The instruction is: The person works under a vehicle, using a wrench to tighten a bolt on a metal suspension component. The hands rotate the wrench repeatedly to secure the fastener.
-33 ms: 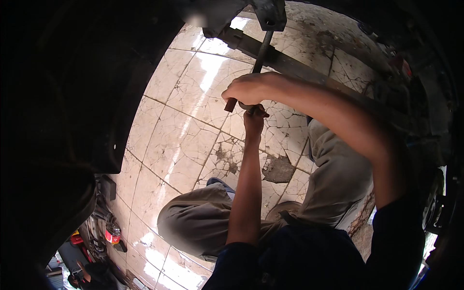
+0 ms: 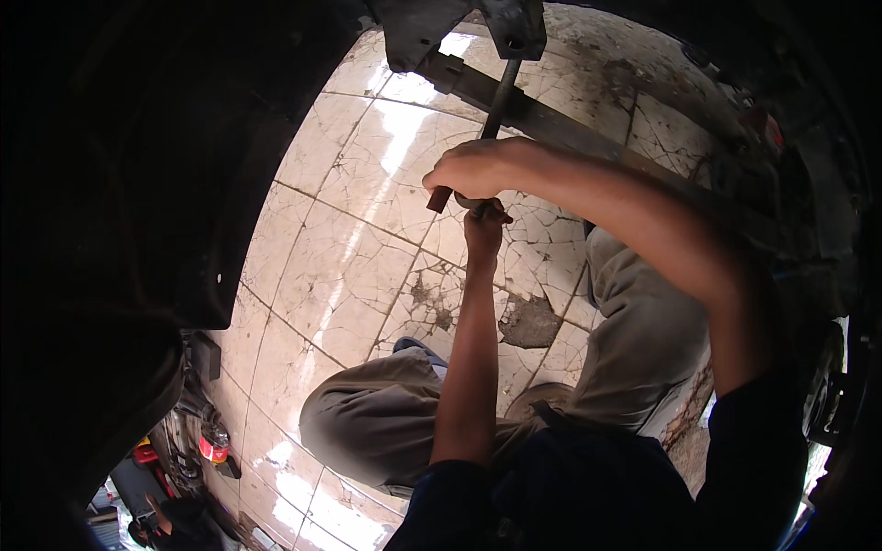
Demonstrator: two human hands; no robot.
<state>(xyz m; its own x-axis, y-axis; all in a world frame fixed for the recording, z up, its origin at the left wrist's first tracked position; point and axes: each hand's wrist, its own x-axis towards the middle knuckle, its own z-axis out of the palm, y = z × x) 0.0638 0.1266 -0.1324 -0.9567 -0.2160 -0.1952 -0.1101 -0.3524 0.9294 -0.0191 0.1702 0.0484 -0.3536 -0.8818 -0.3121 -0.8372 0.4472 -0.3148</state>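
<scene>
A dark metal rod (image 2: 501, 96) slants down from a dark bracket with a round hole (image 2: 516, 32) to my right hand (image 2: 478, 167). That hand arches over the rod's lower end with its fingers curled round it. A rust-brown block-like end (image 2: 439, 198) sticks out under the fingertips, and a rounded grey part (image 2: 471, 200) shows beneath the palm. Just below, my left hand (image 2: 483, 234) is closed, its fingers bent at a small dark piece under the rounded part. Exactly what the left fingers hold is hidden.
A long dark bar (image 2: 570, 129) crosses behind the rod, above cracked floor tiles (image 2: 354, 243). Large dark bodywork (image 2: 110, 184) fills the left. My bent knees are below. At lower left lie a bottle with a red label (image 2: 214, 445) and assorted tools; another person (image 2: 179, 522) is beyond.
</scene>
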